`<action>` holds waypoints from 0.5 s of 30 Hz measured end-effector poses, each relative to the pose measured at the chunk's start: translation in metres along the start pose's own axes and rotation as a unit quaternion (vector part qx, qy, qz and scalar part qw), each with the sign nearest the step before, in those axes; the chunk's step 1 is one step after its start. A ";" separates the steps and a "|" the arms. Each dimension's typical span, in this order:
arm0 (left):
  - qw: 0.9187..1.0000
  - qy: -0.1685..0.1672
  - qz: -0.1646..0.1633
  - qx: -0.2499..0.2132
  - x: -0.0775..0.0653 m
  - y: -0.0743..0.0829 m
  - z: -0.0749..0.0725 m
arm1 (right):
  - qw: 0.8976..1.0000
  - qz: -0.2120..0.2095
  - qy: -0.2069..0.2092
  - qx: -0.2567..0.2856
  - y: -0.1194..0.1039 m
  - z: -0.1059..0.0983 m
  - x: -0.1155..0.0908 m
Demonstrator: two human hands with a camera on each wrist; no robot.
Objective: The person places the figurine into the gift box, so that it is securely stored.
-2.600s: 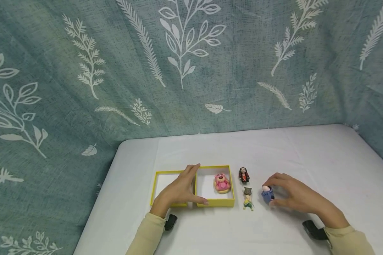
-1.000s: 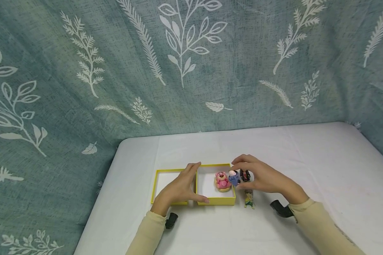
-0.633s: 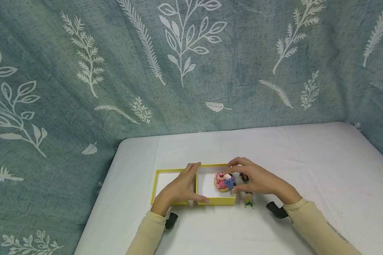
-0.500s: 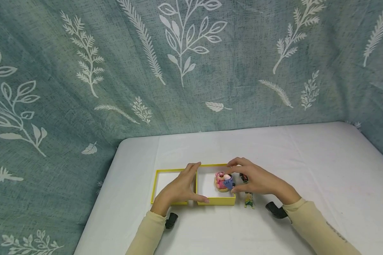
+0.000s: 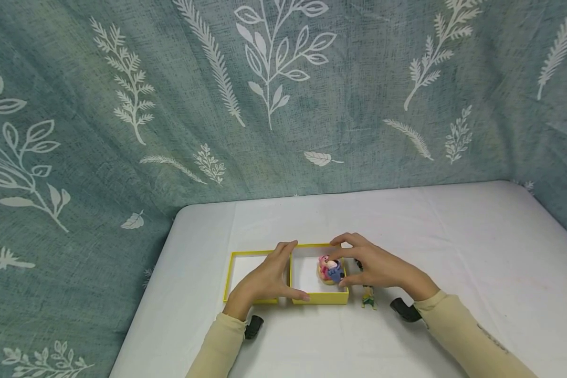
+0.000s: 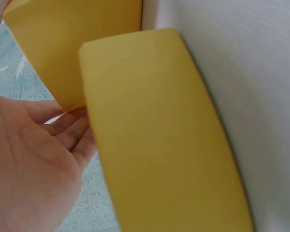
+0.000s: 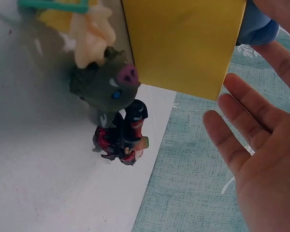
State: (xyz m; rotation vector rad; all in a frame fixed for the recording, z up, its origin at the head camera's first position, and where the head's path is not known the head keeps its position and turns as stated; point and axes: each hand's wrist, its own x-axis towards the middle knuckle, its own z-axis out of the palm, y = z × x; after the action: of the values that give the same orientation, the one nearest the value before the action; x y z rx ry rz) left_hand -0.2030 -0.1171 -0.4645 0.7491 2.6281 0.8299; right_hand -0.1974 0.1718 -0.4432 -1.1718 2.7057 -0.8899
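In the head view my left hand grips the left end of an open yellow box with a white inside, thumb at the front wall and fingers at the back. Its fingers touch the box's edge in the left wrist view. A pink bear figurine sits at the right side inside the box. Between thumb and fingers, my right hand holds a blue figurine over the box's right part, partly covering the bear. In the right wrist view the yellow wall hides most of the blue figurine.
A shallower yellow-edged box or lid lies to the left, partly under my left hand. Right of the box lie a boar-headed figurine and a dark-haired figurine. A white table meets a leafy teal cloth.
My right hand has carried the blue figurine leftward from the table to above the box, over the bear. The left hand stays at the box.
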 end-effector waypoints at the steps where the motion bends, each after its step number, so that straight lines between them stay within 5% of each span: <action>1: 1.000 0.000 0.000 -0.001 0.000 0.000 0.000 | 1.000 0.000 0.000 0.003 0.000 0.000 0.000; 15: 1.000 0.001 -0.002 -0.001 0.000 0.001 -0.001 | 1.000 -0.008 -0.021 0.009 0.006 0.002 0.008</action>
State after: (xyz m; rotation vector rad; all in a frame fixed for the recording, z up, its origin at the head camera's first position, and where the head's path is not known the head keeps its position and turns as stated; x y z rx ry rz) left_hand -0.2032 -0.1166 -0.4631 0.7426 2.6300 0.8320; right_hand -0.2070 0.1686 -0.4463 -1.1961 2.6535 -0.8794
